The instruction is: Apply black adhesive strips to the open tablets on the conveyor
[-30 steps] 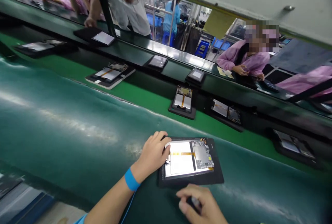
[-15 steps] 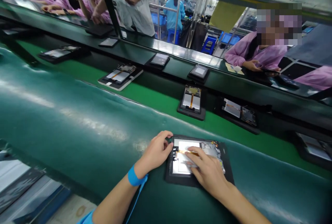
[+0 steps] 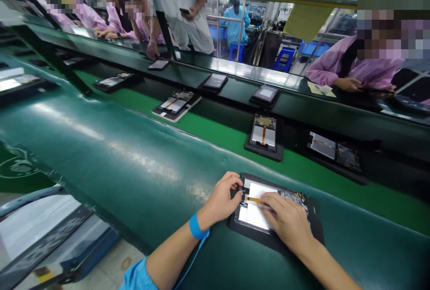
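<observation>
An opened tablet (image 3: 257,214) lies on a black foam pad (image 3: 316,218), its white battery area and circuit board facing up. My left hand (image 3: 221,199) is at its left edge, fingers and thumb closed on the corner. My right hand (image 3: 290,219) bends over the middle of the tablet. Its fingertips are drawn together on the orange ribbon cable (image 3: 253,199), covering the cable's right part and some of the board. A blue wrist strap (image 3: 197,227) with a cord circles my left wrist.
Beyond the green bench mat (image 3: 127,164) runs a green conveyor belt (image 3: 215,135) with several opened tablets, one of them nearby (image 3: 264,135). A raised shelf behind holds more devices (image 3: 265,95). People in pink sit across the line. A dark post (image 3: 57,61) stands left.
My right fingers, earlier stretched along the ribbon cable, are now bent and drawn back to the right, baring more of it. My left hand stays at the edge. The camera view has shifted.
</observation>
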The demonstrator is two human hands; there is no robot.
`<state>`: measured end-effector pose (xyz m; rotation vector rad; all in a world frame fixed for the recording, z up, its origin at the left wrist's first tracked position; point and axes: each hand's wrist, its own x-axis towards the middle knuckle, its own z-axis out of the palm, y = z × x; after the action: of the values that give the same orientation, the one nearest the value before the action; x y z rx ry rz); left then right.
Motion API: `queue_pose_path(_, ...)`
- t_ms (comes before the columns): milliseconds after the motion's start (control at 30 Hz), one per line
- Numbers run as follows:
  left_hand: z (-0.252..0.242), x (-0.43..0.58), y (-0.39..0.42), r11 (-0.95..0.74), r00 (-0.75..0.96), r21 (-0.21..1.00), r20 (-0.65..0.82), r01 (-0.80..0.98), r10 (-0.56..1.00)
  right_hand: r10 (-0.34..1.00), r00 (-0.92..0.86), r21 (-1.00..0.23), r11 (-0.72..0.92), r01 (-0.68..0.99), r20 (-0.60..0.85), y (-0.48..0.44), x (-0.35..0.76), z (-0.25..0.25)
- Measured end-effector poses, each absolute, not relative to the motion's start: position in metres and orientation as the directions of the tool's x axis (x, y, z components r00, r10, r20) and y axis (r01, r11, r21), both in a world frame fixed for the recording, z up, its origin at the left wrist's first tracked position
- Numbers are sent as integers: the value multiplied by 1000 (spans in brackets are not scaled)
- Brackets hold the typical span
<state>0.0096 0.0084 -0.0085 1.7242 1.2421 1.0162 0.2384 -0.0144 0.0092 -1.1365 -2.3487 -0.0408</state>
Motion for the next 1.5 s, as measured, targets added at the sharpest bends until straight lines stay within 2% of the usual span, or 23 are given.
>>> queue_pose_path(233,-10,13,5,-244,217,876,165,415,962,747,-492,-272,638,720,448,-10,235,9)
queue_pose_path(467,-10,16,0,-254,228,843,161,474,960,715,-498,-260,666,700,491,-9,232,9)
queue_pose_path(733,-13,23,-1,-302,218,770,214,562,952,716,-519,-278,676,683,466,-9,232,1)
queue_pose_path(867,-10,19,1,-316,231,776,223,546,947,702,-535,-267,691,672,470,-8,230,0)
queue_pose_path(967,-6,11,4,-332,275,791,214,515,937,690,-567,-236,704,670,450,-8,229,0)
queue_pose_path(1233,4,-3,4,-374,441,771,136,516,887,586,-653,-42,759,650,481,-10,231,4)
queue_pose_path(1500,3,-6,1,-393,482,754,117,526,868,552,-707,3,787,617,442,-8,232,7)
